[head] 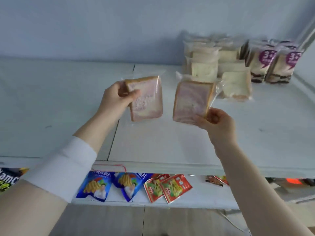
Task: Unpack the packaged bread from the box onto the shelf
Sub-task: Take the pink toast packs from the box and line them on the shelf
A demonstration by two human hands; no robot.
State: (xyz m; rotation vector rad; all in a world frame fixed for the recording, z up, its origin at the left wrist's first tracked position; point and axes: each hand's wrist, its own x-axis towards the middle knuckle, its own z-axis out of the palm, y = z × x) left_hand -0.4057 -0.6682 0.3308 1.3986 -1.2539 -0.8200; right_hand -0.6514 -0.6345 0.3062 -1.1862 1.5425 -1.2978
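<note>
Holding one clear-wrapped slice of pink-swirled, brown-crusted bread (148,101) by its upper left edge, the left hand (117,97) has its thumb laid across the front of the wrapper and its fingers curled behind, pinching the packet upright. The right hand (216,123), at about four o'clock from the left, pinches the lower right corner of a second clear-wrapped pink-swirled slice (192,101) between thumb and curled fingers, and this packet tilts slightly to the left. The two packets hang side by side, apart from each other, over the flat white upper shelf (153,142); whether either touches the board cannot be told. At two o'clock from the hands, at the back of the shelf, sits a cluster of clear packets of pale cream bread (213,65), the nearest just behind the right-hand slice. At three o'clock from that cluster stand two clear packets with round purple labels (272,65), close together. A white cloth band (63,169) wraps the left forearm. At six o'clock, on a lower white shelf, lie blue snack bags (95,186) and, beside them, red sachets (168,188).
</note>
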